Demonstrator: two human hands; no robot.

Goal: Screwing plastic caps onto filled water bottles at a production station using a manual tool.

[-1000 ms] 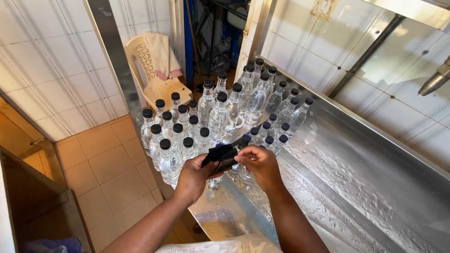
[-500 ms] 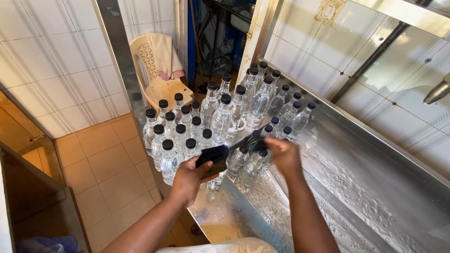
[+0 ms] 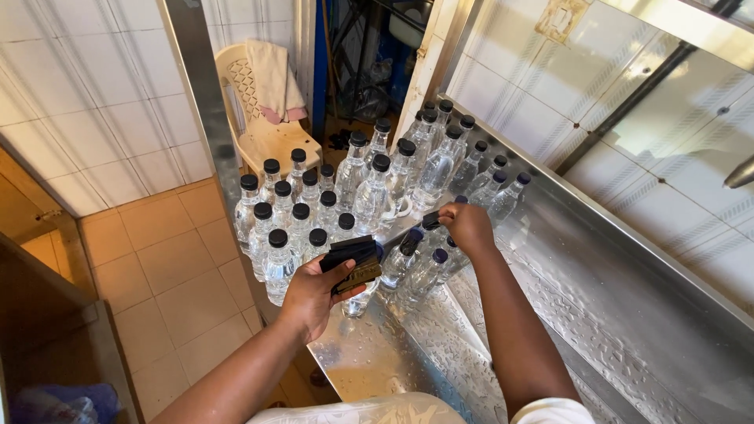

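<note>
Left hand [image 3: 314, 294] grips a stack of dark cap seals [image 3: 352, 263] while right hand [image 3: 469, 228] pinches one onto a leaning bottle [image 3: 420, 263] just below it; judged risk: the wet steel counter [image 3: 377, 361] lets crowded bottles [image 3: 314, 212] beyond slide or topple.

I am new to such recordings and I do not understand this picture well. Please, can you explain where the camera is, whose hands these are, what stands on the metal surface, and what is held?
The camera sits on a person's head and looks down, so both arms are that person's own. There is no machine. On the wet steel counter stand many clear plastic bottles with dark caps. The left hand holds a small stack of dark flat pieces; what they are I cannot tell. The right hand rests on the top of one bottle. Behind stands a plastic chair with a cloth over it.
</note>
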